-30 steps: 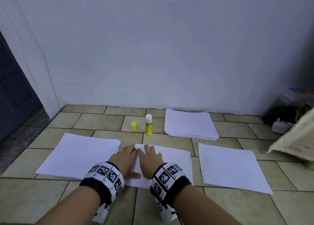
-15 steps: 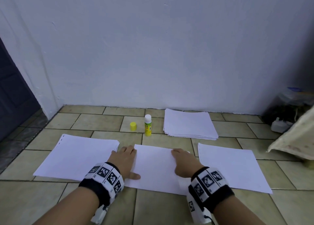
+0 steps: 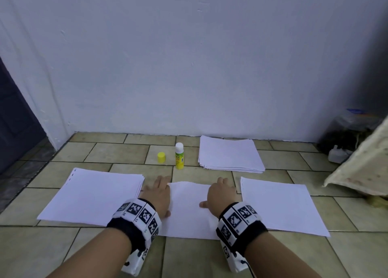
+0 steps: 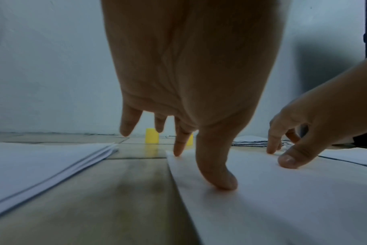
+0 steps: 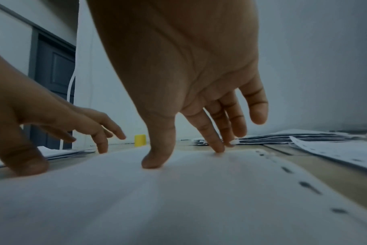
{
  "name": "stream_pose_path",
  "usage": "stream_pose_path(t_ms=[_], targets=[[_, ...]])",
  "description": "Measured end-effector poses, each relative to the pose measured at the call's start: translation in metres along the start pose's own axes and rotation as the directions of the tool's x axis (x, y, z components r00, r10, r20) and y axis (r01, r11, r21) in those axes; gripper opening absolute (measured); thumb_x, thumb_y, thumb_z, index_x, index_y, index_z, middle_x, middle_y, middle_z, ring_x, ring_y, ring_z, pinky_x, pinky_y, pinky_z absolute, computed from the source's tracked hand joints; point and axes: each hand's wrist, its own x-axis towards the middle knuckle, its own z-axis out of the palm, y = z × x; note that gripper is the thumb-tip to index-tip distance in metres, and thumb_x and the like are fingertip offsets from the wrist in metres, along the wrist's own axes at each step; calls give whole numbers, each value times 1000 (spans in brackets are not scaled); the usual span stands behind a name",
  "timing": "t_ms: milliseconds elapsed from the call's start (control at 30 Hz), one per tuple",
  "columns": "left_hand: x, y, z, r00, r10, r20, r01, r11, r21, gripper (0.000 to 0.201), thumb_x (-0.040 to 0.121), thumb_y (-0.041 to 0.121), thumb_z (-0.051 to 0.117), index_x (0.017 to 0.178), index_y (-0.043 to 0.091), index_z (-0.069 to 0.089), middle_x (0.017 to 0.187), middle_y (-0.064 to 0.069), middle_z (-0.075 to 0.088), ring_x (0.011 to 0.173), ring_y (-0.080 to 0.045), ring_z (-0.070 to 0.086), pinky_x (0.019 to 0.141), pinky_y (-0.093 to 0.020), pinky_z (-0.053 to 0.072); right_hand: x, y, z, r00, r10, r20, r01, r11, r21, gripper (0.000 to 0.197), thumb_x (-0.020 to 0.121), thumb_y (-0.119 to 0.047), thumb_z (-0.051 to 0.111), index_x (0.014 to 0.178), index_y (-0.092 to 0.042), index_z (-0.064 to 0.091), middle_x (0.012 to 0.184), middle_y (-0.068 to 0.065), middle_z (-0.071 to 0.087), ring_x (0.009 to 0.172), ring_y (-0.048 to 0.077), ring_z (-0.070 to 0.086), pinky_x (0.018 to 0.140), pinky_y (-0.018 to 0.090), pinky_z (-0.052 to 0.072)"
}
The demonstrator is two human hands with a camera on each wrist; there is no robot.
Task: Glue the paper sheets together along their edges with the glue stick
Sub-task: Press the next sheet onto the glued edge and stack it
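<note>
White paper sheets (image 3: 189,210) lie on the tiled floor (image 3: 117,153) under both hands: left hand (image 3: 158,195) and right hand (image 3: 220,193), fingers straight, press the side edges. This looks like sealing; next calls for the uncapped yellow-and-green glue stick (image 3: 179,156) standing beyond.

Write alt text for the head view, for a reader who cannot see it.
Both hands, left hand and right hand, press flat on a white paper sheet on the tan tiled floor. Beyond stand an uncapped yellow-green glue stick, its small yellow cap and a white paper stack.
</note>
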Motion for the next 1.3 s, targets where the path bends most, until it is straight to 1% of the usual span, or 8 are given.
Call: stream_pose_path(t_ms=[100,267,467,567,733,867,1100,1300], targets=[[-6,-7,-3,993,109,51,-105,991,-80,72,91,24,60,149,16,18,157,-1,15,141,-21,25,112,-42,28,-1,-8,1,998,55,-2,-55,998,24,71,89,-55,54,135,-3,38,134,11,41,128,26,37,98,35,41],[-15,-9,-18,988,123,96,-122,992,-18,53,92,34,60,139,21,39,140,-1,39,126,-23,44,99,-35,38,-1,-20,-1,998,-10,65,9,1000,10,44,96,-26,46,133,-3,43,135,16,43,124,28,43,98,34,45],[-15,-1,-24,989,109,95,-108,994,-15,32,93,37,58,116,16,61,124,-5,55,112,-23,55,91,-31,44,-7,-36,-4,997,-65,37,61,993,103,71,87,-52,59,134,-2,38,133,13,41,125,28,41,96,37,45],[-11,1,-14,992,122,16,-120,990,-69,48,87,37,66,126,15,50,131,-4,46,120,-22,46,96,-35,44,-9,-39,-7,980,-195,28,190,974,120,71,84,-45,67,132,-2,38,134,15,39,126,30,39,98,40,42],[-6,-1,-4,989,145,-21,-147,967,-208,107,74,46,77,152,11,13,158,-2,13,144,-18,20,115,-35,28,-7,-44,-8,913,-406,44,395,906,151,72,82,-16,72,140,-4,30,139,13,35,127,29,41,102,43,41],[-7,-2,-3,991,128,26,-117,959,-260,111,70,51,78,153,16,13,155,2,24,138,-18,33,112,-33,33,-4,-45,-11,861,-502,79,484,858,173,84,85,-5,63,152,-9,11,158,6,15,141,26,28,115,44,24],[-11,-2,-5,988,136,69,-123,978,-171,110,79,56,68,153,7,4,162,-1,1,147,-17,12,117,-33,20,3,1,-13,924,-367,104,346,922,177,83,90,-38,61,153,-16,13,159,-3,15,142,21,28,117,37,23],[-10,-3,-7,985,152,82,-139,979,-148,110,79,59,66,153,5,5,161,-4,3,147,-19,12,118,-33,19,5,25,-10,955,-273,116,238,938,251,68,93,-33,56,150,-19,23,151,2,35,135,23,36,109,34,33]])
